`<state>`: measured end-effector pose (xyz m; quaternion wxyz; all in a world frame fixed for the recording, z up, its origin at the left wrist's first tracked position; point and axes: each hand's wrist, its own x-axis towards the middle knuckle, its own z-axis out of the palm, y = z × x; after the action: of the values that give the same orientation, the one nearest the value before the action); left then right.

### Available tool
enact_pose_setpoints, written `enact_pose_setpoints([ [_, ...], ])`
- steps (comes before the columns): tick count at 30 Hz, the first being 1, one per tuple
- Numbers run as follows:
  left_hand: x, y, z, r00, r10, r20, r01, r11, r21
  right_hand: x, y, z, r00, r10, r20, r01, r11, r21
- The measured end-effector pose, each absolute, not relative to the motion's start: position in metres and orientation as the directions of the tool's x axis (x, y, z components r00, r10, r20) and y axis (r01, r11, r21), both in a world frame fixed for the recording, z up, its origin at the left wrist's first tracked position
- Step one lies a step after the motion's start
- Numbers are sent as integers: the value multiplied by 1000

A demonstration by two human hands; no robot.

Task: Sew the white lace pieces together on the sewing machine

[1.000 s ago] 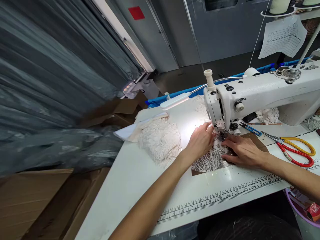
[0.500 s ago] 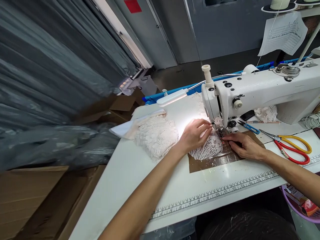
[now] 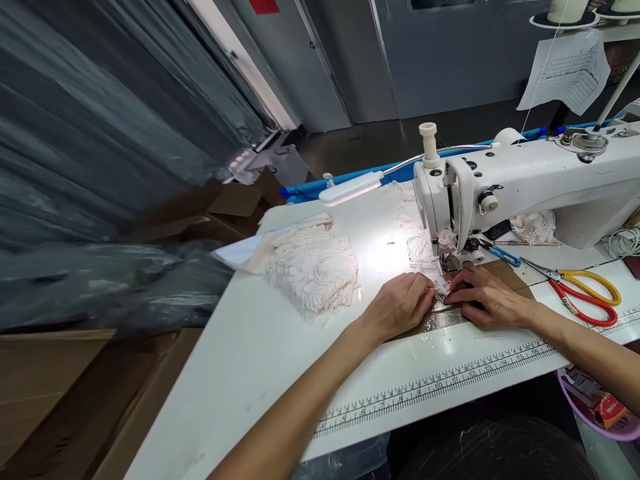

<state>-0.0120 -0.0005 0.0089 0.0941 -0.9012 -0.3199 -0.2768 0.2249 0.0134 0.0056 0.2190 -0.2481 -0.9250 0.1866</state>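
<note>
1. The lace piece (image 3: pixel 438 285) lies under the sewing machine's (image 3: pixel 530 170) head, in front of the metal foot (image 3: pixel 450 263), over the brown sheet (image 3: pixel 513 281).
2. The left hand (image 3: pixel 403 303) touches the lace's left side. Its fingers are curled close together, but I cannot tell if they pinch it.
3. The right hand (image 3: pixel 493 298) is at the lace's right side, fingers bent and a little apart. I cannot tell how tightly they hold.
4. Both hands are near the foot, so a finger could get hurt if it slid under there while the machine ran.
5. The lace is thin and full of holes. It could bunch up, snag or tear if the hands pulled unevenly.
6. The scissors (image 3: pixel 583 290) and blue snips (image 3: pixel 503 253) lie near the right hand. A quick sideways move could bump their points.
</note>
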Motion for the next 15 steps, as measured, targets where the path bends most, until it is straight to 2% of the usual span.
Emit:
enact_pose_setpoints([
  [3, -10, -6, 10, 669, 491, 559, 609, -793, -32, 224, 13, 6, -771, 545, 330, 367, 803, -470],
  [7, -9, -9, 9, 664, 467, 585, 582, -813, -12, 224, 12, 9, -768, 547, 333, 345, 792, -504],
  [12, -6, -10, 9, 659, 443, 608, 571, -821, -20, 230, 22, 9, -741, 581, 337, 296, 733, -612],
  [15, -5, -10, 10, 656, 428, 622, 554, -833, -11, 232, 30, 4, -731, 602, 321, 342, 731, -591],
])
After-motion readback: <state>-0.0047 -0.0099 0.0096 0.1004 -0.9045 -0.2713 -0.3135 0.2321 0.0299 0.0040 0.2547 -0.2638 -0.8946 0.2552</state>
